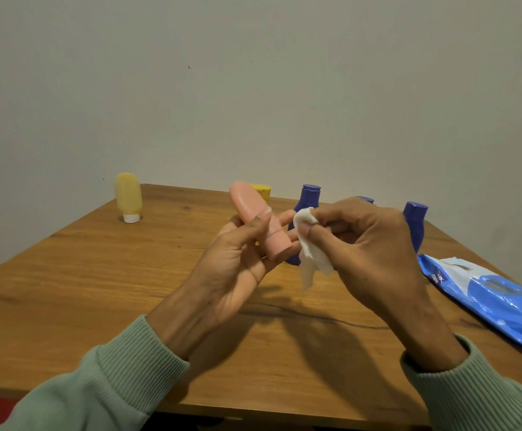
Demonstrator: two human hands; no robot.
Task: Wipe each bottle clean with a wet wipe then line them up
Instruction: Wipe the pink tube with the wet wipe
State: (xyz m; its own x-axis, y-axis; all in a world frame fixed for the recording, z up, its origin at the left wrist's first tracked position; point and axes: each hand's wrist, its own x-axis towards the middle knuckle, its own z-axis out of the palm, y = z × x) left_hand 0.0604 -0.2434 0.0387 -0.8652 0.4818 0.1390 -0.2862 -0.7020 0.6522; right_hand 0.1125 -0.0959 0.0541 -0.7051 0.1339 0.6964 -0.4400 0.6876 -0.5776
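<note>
My left hand (238, 265) grips a pink bottle (255, 213) above the wooden table (98, 290), cap end pointing down toward me. Beside it, my right hand (365, 244) pinches a white wet wipe (311, 250) just right of the bottle's cap. A pale yellow bottle (128, 195) stands cap-down at the far left. Behind my hands stand blue bottles: one (308, 197) partly hidden by the wipe, one (415, 225) at the right, and the top of a third (366, 199) above my knuckles. A yellow bottle (261, 191) is mostly hidden behind the pink one.
A blue and white wet wipe pack (486, 297) lies flat at the table's right edge. A plain wall rises right behind the table. My green sleeves cover the near edge.
</note>
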